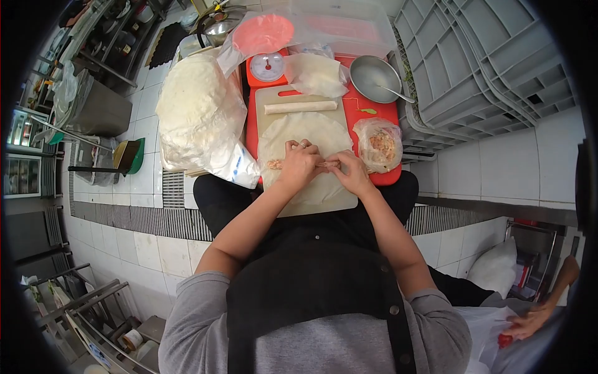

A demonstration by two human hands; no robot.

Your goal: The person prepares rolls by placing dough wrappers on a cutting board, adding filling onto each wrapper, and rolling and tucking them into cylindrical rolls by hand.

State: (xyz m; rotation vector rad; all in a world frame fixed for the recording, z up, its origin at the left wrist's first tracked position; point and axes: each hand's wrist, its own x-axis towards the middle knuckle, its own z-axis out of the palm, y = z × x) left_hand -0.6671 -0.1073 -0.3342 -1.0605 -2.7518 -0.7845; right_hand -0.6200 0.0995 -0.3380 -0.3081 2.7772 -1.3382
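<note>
A thin round wrapper [311, 128] lies on a pale cutting board [342, 203], with a line of orange-pink filling [275, 164] across it. Over the filling's middle, my left hand [301, 163] has its fingers curled down; whether they pinch any is hidden. My right hand [350, 169] pinches the filling's right end between thumb and fingers. Above the wrapper lies a finished-looking white roll [301, 107]. To the right of my right hand sits a plastic bag of filling [379, 145].
A big bagged stack of wrappers [196, 112] stands left. Behind are a red scale [268, 67], more wrappers in plastic [316, 74] and a metal bowl [375, 78] with a spoon. Grey crates [479, 56] rise at right. Another person's hand [529, 322] is at lower right.
</note>
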